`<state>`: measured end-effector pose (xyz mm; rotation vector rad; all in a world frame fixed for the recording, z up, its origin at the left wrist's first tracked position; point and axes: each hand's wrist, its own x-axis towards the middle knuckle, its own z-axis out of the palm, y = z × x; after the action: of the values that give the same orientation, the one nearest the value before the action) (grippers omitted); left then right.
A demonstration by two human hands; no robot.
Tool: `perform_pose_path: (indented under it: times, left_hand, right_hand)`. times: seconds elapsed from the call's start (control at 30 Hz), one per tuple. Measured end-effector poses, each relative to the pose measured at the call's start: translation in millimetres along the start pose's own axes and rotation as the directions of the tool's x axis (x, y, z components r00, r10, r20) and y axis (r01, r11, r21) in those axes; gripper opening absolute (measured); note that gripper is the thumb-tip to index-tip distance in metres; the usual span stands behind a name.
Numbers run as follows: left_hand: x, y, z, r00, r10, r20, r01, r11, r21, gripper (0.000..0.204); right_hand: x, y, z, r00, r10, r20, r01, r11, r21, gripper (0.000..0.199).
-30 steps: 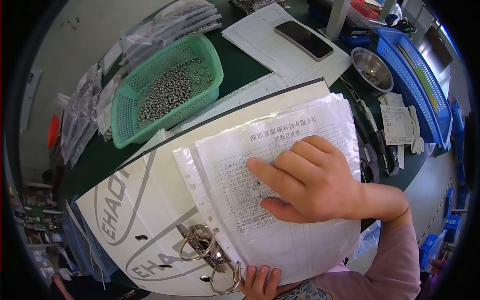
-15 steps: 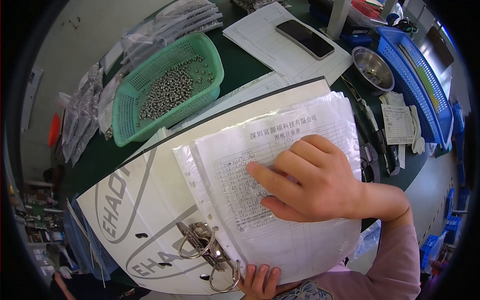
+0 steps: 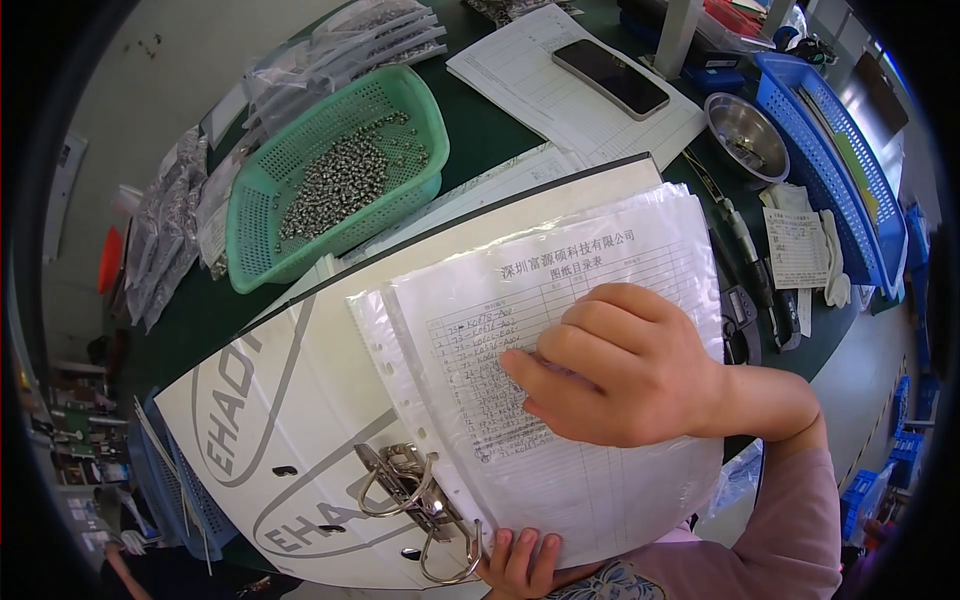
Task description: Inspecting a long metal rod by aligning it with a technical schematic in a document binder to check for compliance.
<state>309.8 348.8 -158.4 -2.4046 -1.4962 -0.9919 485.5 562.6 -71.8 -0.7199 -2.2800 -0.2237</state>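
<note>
A ring binder (image 3: 290,440) lies opened, its metal rings (image 3: 425,505) holding a stack of clear plastic sleeves with paper inside. The top sheet (image 3: 600,500) is a printed table with handwritten rows. My right hand (image 3: 635,375) reaches in from the right and rests over those rows. Its index finger points at a handwritten line while the other fingers curl into the palm; nothing shows in it. At the lower edge my left hand (image 3: 522,562) grips the near edge of the sleeves beside the lower ring, fingertips on top and thumb out of sight.
Beyond the binder a green basket (image 3: 408,180) holds many small metal parts, with bagged parts (image 3: 165,230) to its left. A phone (image 3: 610,78) lies on papers. On the right are a metal bowl (image 3: 747,138), a blue basket (image 3: 830,165), gloves (image 3: 833,262) and calipers (image 3: 738,310).
My right index fingertip has slid a little down the handwritten list, uncovering rows above it, and the finger is more bent. My left hand and the binder stay put.
</note>
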Motion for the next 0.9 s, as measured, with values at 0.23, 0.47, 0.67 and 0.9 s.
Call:
perform_pose_path:
  times: [0.23,0.47,0.67,0.9]
  left_hand:
    - [1.5,0.8,0.4,1.000,-0.014,-0.003,0.014,1.000,-0.019,0.052]
    - [1.5,2.7,2.3,0.999,-0.026,-0.036,0.025,1.000,-0.012,0.051]
    - [1.4,2.5,2.8,0.998,-0.027,-0.048,0.028,1.000,0.011,0.050]
    - [1.6,1.6,1.1,1.000,-0.025,-0.018,0.026,1.000,0.005,0.051]
  right_hand:
    - [0.5,-1.3,-1.5,1.000,-0.006,-0.013,0.006,1.000,0.011,0.022]
    - [0.6,-1.5,-1.2,1.000,-0.015,-0.013,0.015,0.999,0.029,0.020]
    - [1.1,-2.2,-3.3,0.998,-0.060,-0.005,0.060,0.998,0.033,0.017]
    - [1.1,-2.4,-4.8,0.997,-0.074,0.016,0.074,0.997,0.031,0.017]
